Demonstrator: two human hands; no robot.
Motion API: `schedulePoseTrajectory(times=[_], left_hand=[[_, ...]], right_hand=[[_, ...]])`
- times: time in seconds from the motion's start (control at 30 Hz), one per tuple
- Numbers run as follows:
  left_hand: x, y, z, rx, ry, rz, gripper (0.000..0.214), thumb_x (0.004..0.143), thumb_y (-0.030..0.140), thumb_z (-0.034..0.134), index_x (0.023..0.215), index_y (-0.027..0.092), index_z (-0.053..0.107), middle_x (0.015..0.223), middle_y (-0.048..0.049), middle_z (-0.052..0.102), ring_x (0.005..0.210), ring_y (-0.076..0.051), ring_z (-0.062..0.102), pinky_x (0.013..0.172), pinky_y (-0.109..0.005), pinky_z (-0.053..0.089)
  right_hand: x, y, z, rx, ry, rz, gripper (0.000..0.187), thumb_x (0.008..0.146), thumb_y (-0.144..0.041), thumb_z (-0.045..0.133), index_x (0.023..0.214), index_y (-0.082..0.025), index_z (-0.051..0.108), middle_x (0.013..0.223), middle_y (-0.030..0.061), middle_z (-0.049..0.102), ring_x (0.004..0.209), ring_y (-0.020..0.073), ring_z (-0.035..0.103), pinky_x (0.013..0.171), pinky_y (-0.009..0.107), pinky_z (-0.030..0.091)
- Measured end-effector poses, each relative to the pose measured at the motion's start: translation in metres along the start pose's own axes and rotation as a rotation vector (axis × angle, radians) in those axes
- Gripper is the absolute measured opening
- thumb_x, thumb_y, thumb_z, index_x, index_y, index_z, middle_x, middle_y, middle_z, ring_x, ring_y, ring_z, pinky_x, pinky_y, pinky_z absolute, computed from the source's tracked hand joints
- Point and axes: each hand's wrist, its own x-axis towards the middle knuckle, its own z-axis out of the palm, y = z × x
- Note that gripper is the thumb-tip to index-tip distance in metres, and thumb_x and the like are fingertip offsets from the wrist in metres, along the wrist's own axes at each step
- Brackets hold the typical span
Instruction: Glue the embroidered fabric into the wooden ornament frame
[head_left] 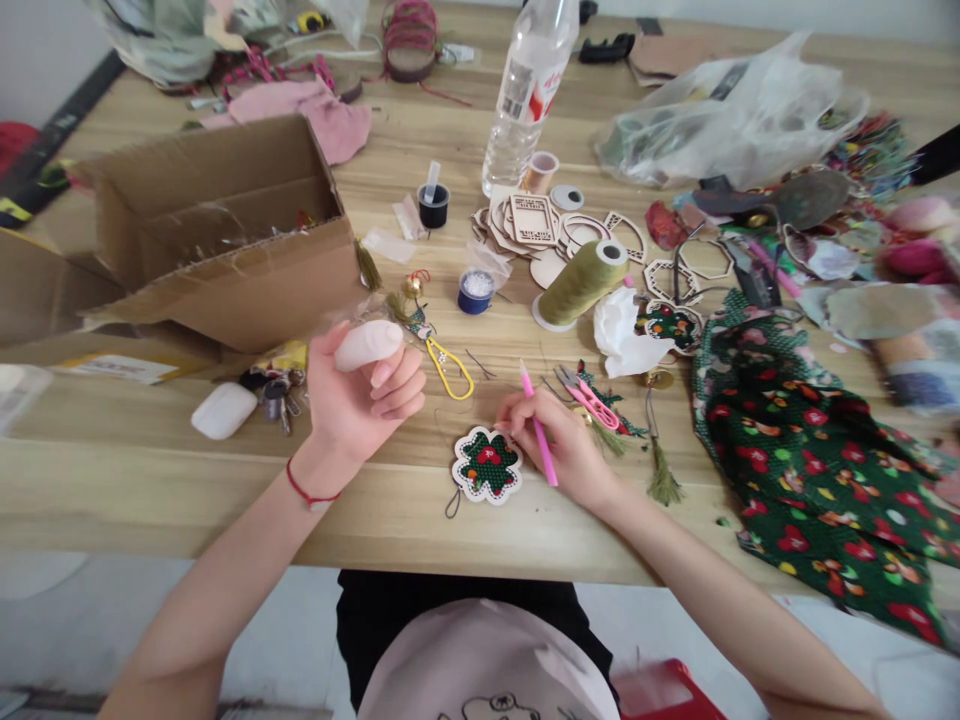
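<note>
The pen is pinched by the right hand; the left hand is curled, grip unclear. The clover should be kept flat.

That pen looks smooth plastic, the clover woven cloth, the box matt cardboard, the bottle glossy plastic.

Craft workspace: thread spool, patterned fabric.
</note>
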Motion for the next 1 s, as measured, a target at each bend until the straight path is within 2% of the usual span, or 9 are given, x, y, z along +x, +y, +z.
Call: schedulePoseTrajectory(times=[0.1,0.23,0.37,0.57,0.77,1.0], left_hand=[[0.000,0.000,0.001,0.003,0.010,0.001,0.070,0.093,0.056,-0.008,0.047,0.019,0.030,0.047,0.0035,0.018,0.037,-0.007,0.015,0.034,-0.022,0.024],[0.001,-0.001,0.000,-0.001,0.008,0.003,0.070,0.093,0.057,-0.007,0.046,0.019,0.030,0.046,0.0034,0.019,0.036,-0.007,0.016,0.034,-0.022,0.023],[0.002,-0.001,-0.001,-0.033,0.020,-0.004,0.069,0.093,0.062,0.002,0.047,0.019,0.030,0.045,0.0030,0.021,0.035,-0.007,0.019,0.033,-0.022,0.024],[0.002,-0.001,-0.002,-0.051,0.012,-0.008,0.068,0.092,0.065,0.007,0.047,0.020,0.029,0.045,0.0030,0.021,0.035,-0.007,0.020,0.033,-0.022,0.024],[0.002,-0.001,-0.002,-0.031,-0.010,-0.007,0.069,0.092,0.062,-0.001,0.047,0.020,0.029,0.046,0.0032,0.020,0.035,-0.007,0.018,0.033,-0.022,0.024],[0.002,-0.001,-0.002,-0.058,0.017,-0.011,0.068,0.092,0.065,0.007,0.047,0.020,0.029,0.046,0.0033,0.021,0.035,-0.007,0.018,0.032,-0.022,0.025]], right_hand=[[0.001,-0.001,-0.002,-0.009,0.007,-0.009,0.015,0.094,-0.014,0.055,0.083,-0.023,0.049,0.089,0.0039,0.064,0.082,0.0176,0.061,0.074,0.033,0.048],[0.001,-0.003,-0.001,-0.095,-0.098,-0.111,0.016,0.095,-0.011,0.054,0.085,-0.023,0.051,0.089,0.0041,0.067,0.083,0.0182,0.061,0.073,0.033,0.048],[-0.002,-0.003,0.004,-0.225,-0.168,-0.160,0.019,0.096,-0.008,0.048,0.083,-0.023,0.050,0.089,0.0046,0.068,0.082,0.0190,0.059,0.074,0.034,0.045],[-0.002,-0.008,0.004,-0.309,-0.187,-0.160,0.022,0.097,-0.007,0.045,0.082,-0.022,0.050,0.091,0.0060,0.068,0.080,0.0190,0.055,0.074,0.034,0.045],[-0.001,-0.012,0.003,-0.365,-0.211,-0.208,0.025,0.099,-0.007,0.041,0.081,-0.020,0.051,0.088,0.0073,0.068,0.083,0.0195,0.058,0.073,0.035,0.044],[-0.003,-0.009,0.004,-0.389,-0.232,-0.222,0.023,0.099,-0.008,0.042,0.082,-0.021,0.053,0.088,0.0069,0.066,0.083,0.0201,0.057,0.074,0.034,0.041]])
